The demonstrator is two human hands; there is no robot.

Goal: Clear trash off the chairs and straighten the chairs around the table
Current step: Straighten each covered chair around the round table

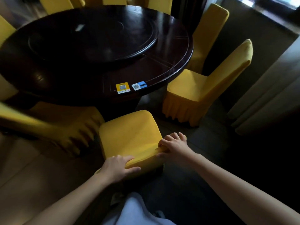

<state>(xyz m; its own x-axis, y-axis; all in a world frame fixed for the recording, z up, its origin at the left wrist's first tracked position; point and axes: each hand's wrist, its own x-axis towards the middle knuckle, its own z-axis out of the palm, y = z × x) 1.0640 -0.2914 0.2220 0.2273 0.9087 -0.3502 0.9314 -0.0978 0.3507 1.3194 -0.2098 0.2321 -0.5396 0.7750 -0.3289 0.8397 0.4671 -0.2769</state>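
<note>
Hands (118,168) (174,146) clasp soft yellow fabric chair (129,135) back.

Open floor (203,143) at lower right leaves passing room; the round bench (170,75) rim, neighbouring chairs (191,95) and curtain (267,95) hem the centre chair (129,132)

Looked like a restaurant dining room: round dark table (170,65) with lazy Susan (97,38), QR stickers (123,87) at its edge, yellow-covered banquet chairs (194,88) around it.

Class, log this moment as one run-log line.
step: straightening | left hand and right hand: grip chair back | seat: no trash
</note>
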